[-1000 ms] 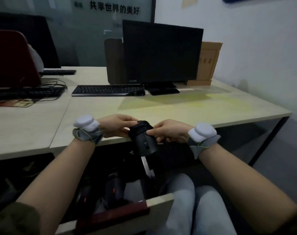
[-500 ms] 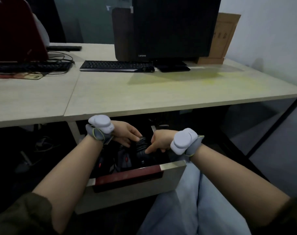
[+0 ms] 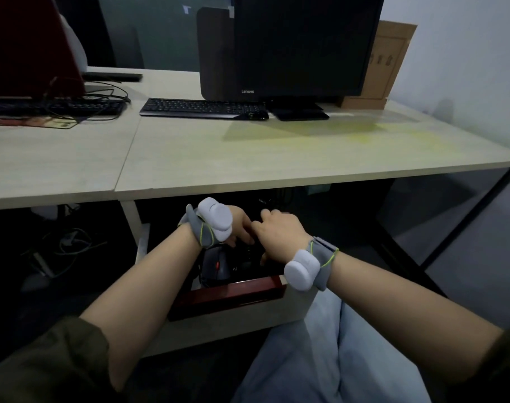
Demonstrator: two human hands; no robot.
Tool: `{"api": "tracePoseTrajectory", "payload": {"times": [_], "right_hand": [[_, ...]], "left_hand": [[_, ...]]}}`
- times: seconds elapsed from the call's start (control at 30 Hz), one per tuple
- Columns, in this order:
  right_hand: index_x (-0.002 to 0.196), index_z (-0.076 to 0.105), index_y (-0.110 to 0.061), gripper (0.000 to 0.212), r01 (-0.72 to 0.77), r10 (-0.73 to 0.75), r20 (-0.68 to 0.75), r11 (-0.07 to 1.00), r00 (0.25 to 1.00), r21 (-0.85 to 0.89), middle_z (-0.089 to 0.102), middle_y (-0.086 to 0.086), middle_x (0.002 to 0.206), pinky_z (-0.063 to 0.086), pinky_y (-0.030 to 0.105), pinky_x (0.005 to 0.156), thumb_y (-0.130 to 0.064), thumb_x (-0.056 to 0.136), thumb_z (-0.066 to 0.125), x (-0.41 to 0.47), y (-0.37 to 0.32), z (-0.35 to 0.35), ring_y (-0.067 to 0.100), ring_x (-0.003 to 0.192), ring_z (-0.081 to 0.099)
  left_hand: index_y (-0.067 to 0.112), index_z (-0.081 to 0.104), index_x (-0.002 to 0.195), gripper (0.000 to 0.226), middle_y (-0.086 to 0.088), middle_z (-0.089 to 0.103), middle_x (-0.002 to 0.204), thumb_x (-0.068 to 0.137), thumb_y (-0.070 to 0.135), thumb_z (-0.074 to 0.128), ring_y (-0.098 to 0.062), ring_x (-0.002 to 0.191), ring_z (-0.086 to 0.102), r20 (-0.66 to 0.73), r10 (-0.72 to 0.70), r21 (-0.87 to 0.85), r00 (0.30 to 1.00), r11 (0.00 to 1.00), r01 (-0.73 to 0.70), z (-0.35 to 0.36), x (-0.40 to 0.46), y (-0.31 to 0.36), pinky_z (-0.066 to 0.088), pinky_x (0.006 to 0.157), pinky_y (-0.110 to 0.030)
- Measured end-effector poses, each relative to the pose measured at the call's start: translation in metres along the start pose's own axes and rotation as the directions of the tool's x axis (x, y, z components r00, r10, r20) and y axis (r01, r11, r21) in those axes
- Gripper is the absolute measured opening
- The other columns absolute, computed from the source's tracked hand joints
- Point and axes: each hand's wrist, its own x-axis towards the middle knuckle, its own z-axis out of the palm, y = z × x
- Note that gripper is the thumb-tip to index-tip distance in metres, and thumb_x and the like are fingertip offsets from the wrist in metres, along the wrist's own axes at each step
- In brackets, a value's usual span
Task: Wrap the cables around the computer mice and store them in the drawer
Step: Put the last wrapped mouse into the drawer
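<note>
The open drawer (image 3: 233, 325) juts out below the desk edge, over my lap. Both my hands reach down into it. My left hand (image 3: 240, 228) and my right hand (image 3: 280, 232) curl round a black mouse with its cable wound about it (image 3: 248, 253), low inside the drawer; most of it is hidden by my fingers. Beside it, further left in the drawer, lies another black mouse with a red wheel (image 3: 216, 266).
The desk (image 3: 277, 161) overhangs the back of the drawer. On it stand a Lenovo monitor (image 3: 291, 45), a black keyboard (image 3: 201, 109) and a cardboard box (image 3: 387, 62). A second keyboard with loose cables (image 3: 73, 107) lies at left. My knees (image 3: 329, 344) are right of the drawer.
Both hands have carried the wrapped mouse down from desk-edge height into the drawer. My view has tilted down and closer to the drawer.
</note>
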Motion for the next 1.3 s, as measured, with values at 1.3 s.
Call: {"api": "tracePoseTrajectory", "payload": {"times": [1.3], "right_hand": [[0.135,0.040,-0.024,0.063,0.110,-0.088,-0.205,0.989,0.975,0.099,0.037,0.006,0.143,0.035,0.042,0.099,-0.043,0.081,0.064,0.048,0.055,0.003,0.027,0.129,0.038]], "left_hand": [[0.020,0.050,0.127,0.062,-0.007,0.051,0.128,0.074,0.041,0.073,-0.027,0.115,0.049,-0.386,0.012,0.292,0.922,0.950,0.109,-0.028,-0.032,-0.018,0.041,0.086,-0.032]]}}
